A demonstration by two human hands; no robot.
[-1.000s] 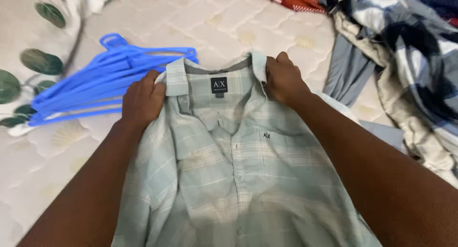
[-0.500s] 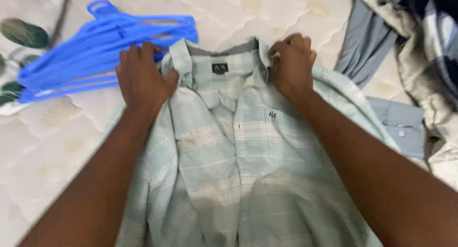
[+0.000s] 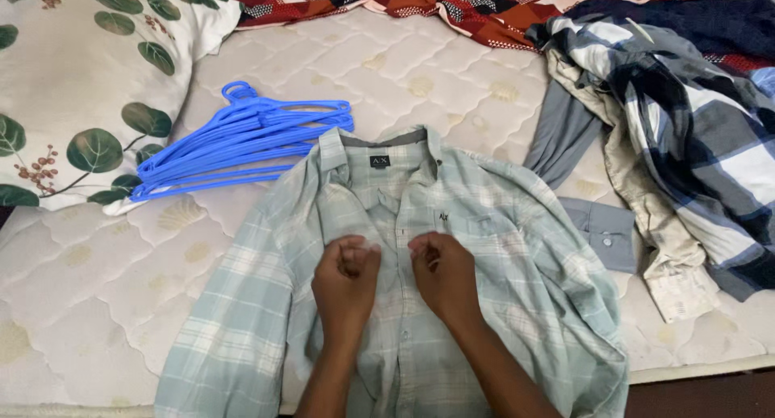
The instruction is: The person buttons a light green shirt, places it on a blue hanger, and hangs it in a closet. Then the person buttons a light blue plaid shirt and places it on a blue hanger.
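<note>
A pale green plaid shirt (image 3: 484,248) lies face up on the quilted mattress (image 3: 97,281), collar toward the far side. My left hand (image 3: 347,277) and my right hand (image 3: 440,274) rest side by side on the shirt's chest, on either side of the button placket. The fingers of both are curled inward and pinch the fabric at the placket. A stack of blue plastic hangers (image 3: 242,140) sits just left of the collar, apart from both hands.
A leaf-print pillow (image 3: 77,87) lies at the far left. A heap of clothes, with a blue and white plaid shirt (image 3: 686,127) and a grey garment (image 3: 565,131), is on the right. Red patterned cloth (image 3: 452,2) lies along the far edge. The mattress edge runs near the bottom.
Both hands have left the collar and come down to the middle of the shirt's chest. The shirt now lies spread flat with its sleeves out, and the view has pulled back.
</note>
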